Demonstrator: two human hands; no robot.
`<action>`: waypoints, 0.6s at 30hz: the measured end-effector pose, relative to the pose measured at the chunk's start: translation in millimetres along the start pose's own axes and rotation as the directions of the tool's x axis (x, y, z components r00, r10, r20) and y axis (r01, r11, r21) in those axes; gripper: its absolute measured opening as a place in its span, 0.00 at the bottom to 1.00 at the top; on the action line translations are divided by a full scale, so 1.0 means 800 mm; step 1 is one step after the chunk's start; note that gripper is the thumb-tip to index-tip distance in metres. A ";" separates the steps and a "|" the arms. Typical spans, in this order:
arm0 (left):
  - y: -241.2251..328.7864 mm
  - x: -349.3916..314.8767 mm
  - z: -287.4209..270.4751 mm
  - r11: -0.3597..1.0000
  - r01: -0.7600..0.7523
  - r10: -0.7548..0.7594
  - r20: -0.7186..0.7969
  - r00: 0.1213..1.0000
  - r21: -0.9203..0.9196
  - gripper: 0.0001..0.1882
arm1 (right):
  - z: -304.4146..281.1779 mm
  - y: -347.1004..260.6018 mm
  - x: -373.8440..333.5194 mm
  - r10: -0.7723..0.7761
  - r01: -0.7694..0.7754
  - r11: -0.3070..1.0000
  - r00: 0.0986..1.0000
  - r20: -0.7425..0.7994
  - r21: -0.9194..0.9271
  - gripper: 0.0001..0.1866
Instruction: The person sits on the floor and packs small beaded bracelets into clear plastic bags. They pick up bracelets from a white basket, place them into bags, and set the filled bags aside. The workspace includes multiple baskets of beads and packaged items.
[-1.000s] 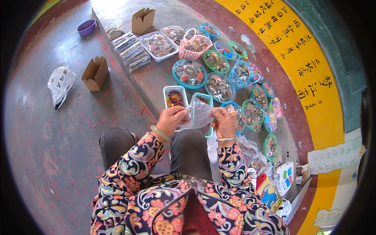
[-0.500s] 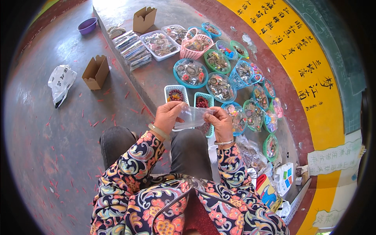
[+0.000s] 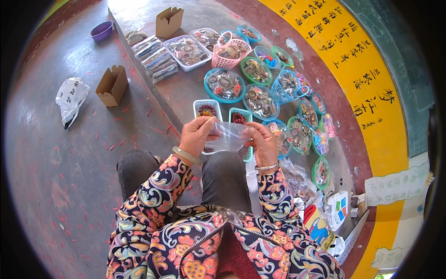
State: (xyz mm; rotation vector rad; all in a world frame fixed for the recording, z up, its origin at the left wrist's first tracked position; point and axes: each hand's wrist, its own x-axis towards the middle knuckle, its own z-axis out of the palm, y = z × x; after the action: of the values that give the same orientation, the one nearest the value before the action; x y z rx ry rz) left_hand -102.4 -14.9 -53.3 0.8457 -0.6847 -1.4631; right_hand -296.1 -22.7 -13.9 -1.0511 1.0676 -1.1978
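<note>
A clear plastic bag (image 3: 228,136) is stretched between my two hands above my knee. My left hand (image 3: 197,136) pinches its left end between thumb and fingers. At the right end my right hand (image 3: 261,142) grips it the same way. The bag looks flat, with nothing visible inside. Just beyond and partly behind it stand a white basket (image 3: 207,103) of dark red and amber beads and a pale teal basket (image 3: 241,111) of red beads. Part of both baskets is hidden by the bag and hands.
Round bowls of bagged trinkets (image 3: 225,85) crowd the raised floor to the right, with a pink basket (image 3: 231,51) among them. A white tray (image 3: 187,52) and stacked packets (image 3: 154,58) lie farther off. Left are a cardboard box (image 3: 112,86), a white bag (image 3: 72,95) and a purple basin (image 3: 101,30).
Both hands have stayed on the clear bag, which now hangs a little more spread and tilted. The hands have shifted very slightly; the view has also moved a little.
</note>
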 end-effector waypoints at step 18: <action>-0.019 0.008 -0.006 0.992 -0.089 0.077 0.118 0.990 0.093 0.05 | -0.020 0.011 0.006 -0.165 0.147 0.978 0.979 -0.117 -0.147 0.09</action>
State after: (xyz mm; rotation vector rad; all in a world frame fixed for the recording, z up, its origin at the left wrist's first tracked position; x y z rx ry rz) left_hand -107.0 -19.8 -69.3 0.8030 -0.8743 -1.4199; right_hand -310.0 -28.0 -25.8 -1.1953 1.1987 -1.3482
